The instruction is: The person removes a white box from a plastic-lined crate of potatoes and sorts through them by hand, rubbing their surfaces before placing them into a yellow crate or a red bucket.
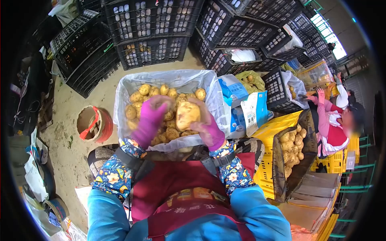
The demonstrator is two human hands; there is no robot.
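My right hand (210, 127), in a purple glove with dirt-greyed fingers, grips a large potato (187, 115) by its right side. It holds the potato above a bin lined with white plastic film (120, 98). Inside the bin lie several loose potatoes (138, 97), some with brown soil on them. Over the left part of the same bin is my left hand (152, 116), also purple-gloved. Its fingers are smeared by motion, so whether they touch a potato cannot be made out.
A red bucket (105, 127) stands left on the floor. To the right is a yellow crate (267, 160) with potatoes in a dark liner. Blue-and-white cartons (255, 112) sit beside the bin. Stacked black crates (155, 20) rise behind. Another person (335, 132) works at far right.
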